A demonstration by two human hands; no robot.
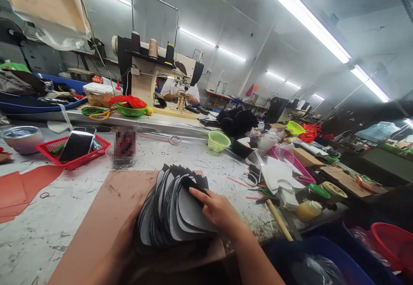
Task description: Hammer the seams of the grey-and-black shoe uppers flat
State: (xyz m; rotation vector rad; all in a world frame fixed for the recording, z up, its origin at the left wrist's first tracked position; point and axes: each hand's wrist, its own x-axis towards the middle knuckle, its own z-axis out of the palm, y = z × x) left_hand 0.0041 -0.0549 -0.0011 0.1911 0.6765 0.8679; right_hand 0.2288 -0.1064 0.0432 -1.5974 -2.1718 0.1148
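Note:
A thick stack of curved black and grey cut pieces (167,212) stands fanned on edge between my hands, over a pinkish-brown sheet (97,207). My left hand (127,233) supports the stack from its left side, its fingers mostly hidden behind the pieces. My right hand (216,209) grips the right end, with the index finger laid along the nearest piece and the thumb hidden. Whether the pieces are leather or another material I cannot tell.
A red basket (75,164) with a phone (77,144) stands at left beside a cup (22,139). Right are a green basket (218,142) and a hammer handle (279,218). Behind, a person (193,93) sits at a sewing machine (145,74).

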